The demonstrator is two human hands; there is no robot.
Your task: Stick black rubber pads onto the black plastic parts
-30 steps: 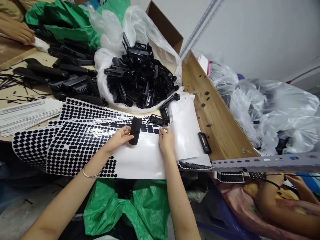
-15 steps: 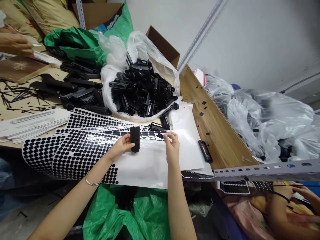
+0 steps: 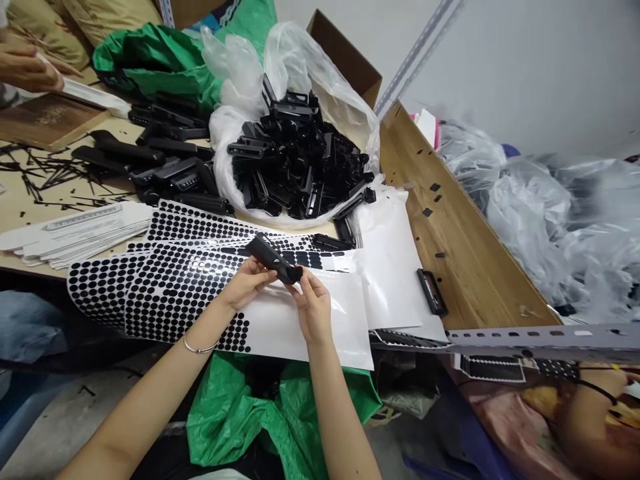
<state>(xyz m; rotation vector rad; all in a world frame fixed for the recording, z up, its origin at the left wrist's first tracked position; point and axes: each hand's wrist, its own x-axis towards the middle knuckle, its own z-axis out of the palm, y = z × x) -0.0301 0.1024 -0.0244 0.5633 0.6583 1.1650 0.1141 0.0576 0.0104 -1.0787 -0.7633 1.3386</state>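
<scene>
left fingers (image 3: 265, 276) grip black part (image 3: 270, 256), right fingers (image 3: 307, 288) pinch its end

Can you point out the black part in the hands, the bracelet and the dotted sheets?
Black part (image 3: 270, 256): head view, middle of its long body.
Bracelet (image 3: 199, 351): head view, lower edge of its band.
Dotted sheets (image 3: 173, 293): head view, dotted face of the nearest one.

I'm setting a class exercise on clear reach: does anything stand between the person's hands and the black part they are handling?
Nothing visible does: the left hand grips the black part and the right hand is at its end. The dotted sheet lies beneath.
</scene>
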